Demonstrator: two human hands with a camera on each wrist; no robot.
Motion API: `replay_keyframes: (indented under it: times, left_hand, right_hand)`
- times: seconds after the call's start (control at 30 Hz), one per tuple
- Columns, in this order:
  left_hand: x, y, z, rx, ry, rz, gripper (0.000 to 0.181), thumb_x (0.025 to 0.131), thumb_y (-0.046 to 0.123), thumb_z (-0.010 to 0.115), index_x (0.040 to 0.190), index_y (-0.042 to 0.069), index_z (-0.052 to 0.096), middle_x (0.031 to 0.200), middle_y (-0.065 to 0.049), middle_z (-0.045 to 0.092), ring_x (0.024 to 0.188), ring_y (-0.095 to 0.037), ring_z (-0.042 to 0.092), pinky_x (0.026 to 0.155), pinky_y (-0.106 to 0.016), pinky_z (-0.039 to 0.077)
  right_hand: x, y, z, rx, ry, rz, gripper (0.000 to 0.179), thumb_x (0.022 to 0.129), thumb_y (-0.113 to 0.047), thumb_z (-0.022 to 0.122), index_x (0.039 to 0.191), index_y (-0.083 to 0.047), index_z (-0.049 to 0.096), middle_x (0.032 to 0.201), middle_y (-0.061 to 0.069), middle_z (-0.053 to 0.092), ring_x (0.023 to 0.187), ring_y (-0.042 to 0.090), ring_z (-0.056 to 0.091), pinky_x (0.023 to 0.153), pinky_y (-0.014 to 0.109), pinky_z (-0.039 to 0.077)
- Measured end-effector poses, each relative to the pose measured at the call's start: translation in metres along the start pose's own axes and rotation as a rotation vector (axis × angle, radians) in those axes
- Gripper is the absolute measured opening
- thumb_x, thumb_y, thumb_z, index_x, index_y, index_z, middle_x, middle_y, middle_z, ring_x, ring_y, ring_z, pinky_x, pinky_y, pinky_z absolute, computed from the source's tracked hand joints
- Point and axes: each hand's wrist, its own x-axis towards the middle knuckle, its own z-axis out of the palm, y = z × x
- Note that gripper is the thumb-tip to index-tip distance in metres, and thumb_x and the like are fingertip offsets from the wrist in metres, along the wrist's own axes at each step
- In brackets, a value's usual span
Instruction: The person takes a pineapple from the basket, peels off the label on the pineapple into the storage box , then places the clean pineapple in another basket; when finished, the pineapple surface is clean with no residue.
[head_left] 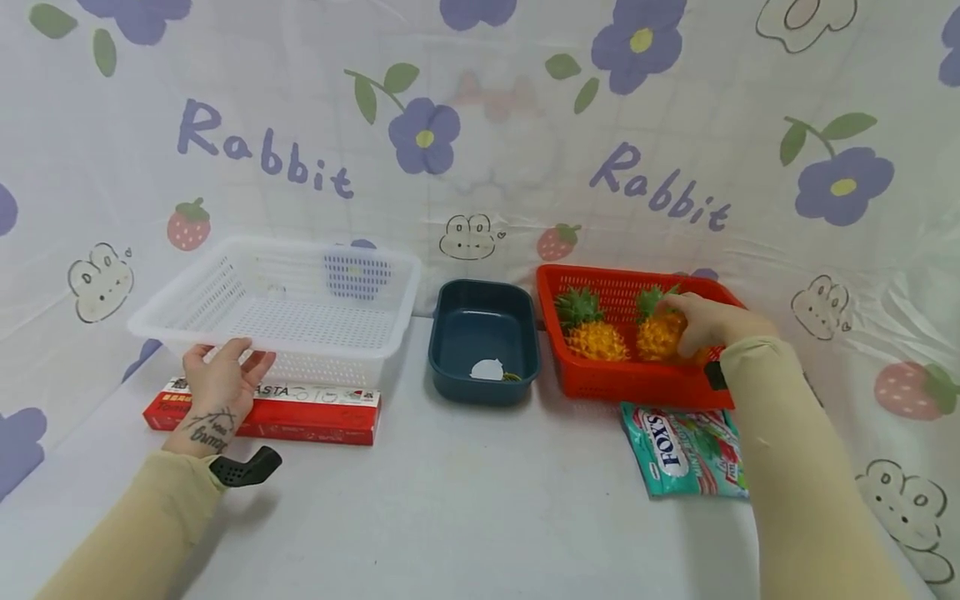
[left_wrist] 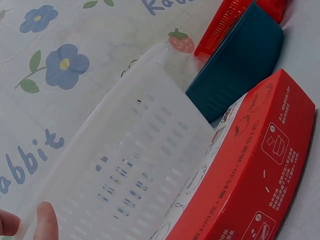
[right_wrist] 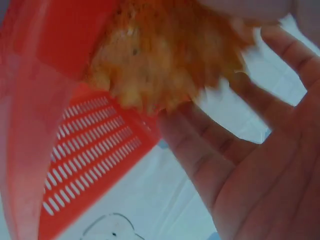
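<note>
My left hand (head_left: 221, 379) grips the front rim of a white plastic basket (head_left: 360, 346), with thumb and fingers either side of the edge. In the left wrist view, fingertips (left_wrist: 46, 220) show at the lower left by the basket's rim (left_wrist: 80, 135). On the right, my right hand (head_left: 705, 323) reaches over the red basket (head_left: 645, 385) and holds a small pineapple (head_left: 658, 335) at its side. The right wrist view shows this pineapple (right_wrist: 155, 60) blurred, with fingers around it. A second pineapple (head_left: 596, 340) lies to its left inside the red basket.
A dark blue tub (head_left: 483, 392) with a small white tag stands between the baskets. A red and white pasta box (head_left: 315, 421) lies before the white basket. A green FOX'S candy bag (head_left: 682, 454) lies before the red one. A patterned sheet hangs behind.
</note>
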Motion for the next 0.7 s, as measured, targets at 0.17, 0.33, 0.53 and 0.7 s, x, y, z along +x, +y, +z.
replay_keyframes:
  times: [0.17, 0.33, 0.53, 0.7]
  left_hand:
    - [-0.001, 0.003, 0.001, -0.018, -0.01, -0.002, 0.066, 0.081, 0.014, 0.07, 0.124, 0.033, 0.023, 0.122, 0.007, 0.044, 0.12, -0.022, 0.045, 0.08, -0.036, 0.053]
    - [-0.001, 0.003, 0.002, -0.009, -0.006, -0.007, 0.066, 0.081, 0.015, 0.07, 0.123, 0.033, 0.023, 0.121, 0.007, 0.044, 0.12, -0.021, 0.045, 0.079, -0.036, 0.053]
    - [-0.001, 0.003, 0.001, -0.011, -0.003, -0.002, 0.064, 0.082, 0.014, 0.069, 0.123, 0.033, 0.024, 0.122, 0.007, 0.044, 0.12, -0.021, 0.046, 0.078, -0.036, 0.053]
    - [0.0, 0.003, 0.001, -0.019, -0.001, 0.001, 0.063, 0.082, 0.014, 0.069, 0.123, 0.033, 0.024, 0.123, 0.007, 0.044, 0.124, -0.022, 0.044, 0.077, -0.035, 0.054]
  right_hand:
    - [-0.003, -0.004, 0.005, 0.052, -0.053, 0.02, 0.068, 0.074, -0.006, 0.062, 0.138, -0.012, 0.039, 0.142, 0.025, 0.031, 0.12, 0.043, 0.031, 0.09, 0.057, 0.043]
    - [-0.004, -0.008, 0.009, 0.045, -0.079, 0.022, 0.057, 0.08, -0.01, 0.055, 0.135, -0.005, 0.043, 0.141, 0.026, 0.032, 0.122, 0.045, 0.03, 0.095, 0.061, 0.036]
    - [-0.002, -0.018, 0.005, 0.022, 0.011, -0.029, 0.05, 0.082, -0.01, 0.051, 0.132, -0.006, 0.046, 0.136, 0.023, 0.042, 0.119, 0.041, 0.039, 0.094, 0.06, 0.037]
    - [-0.007, -0.034, -0.001, 0.031, 0.103, -0.085, 0.048, 0.085, -0.012, 0.052, 0.132, -0.007, 0.046, 0.133, 0.02, 0.045, 0.116, 0.038, 0.042, 0.094, 0.06, 0.038]
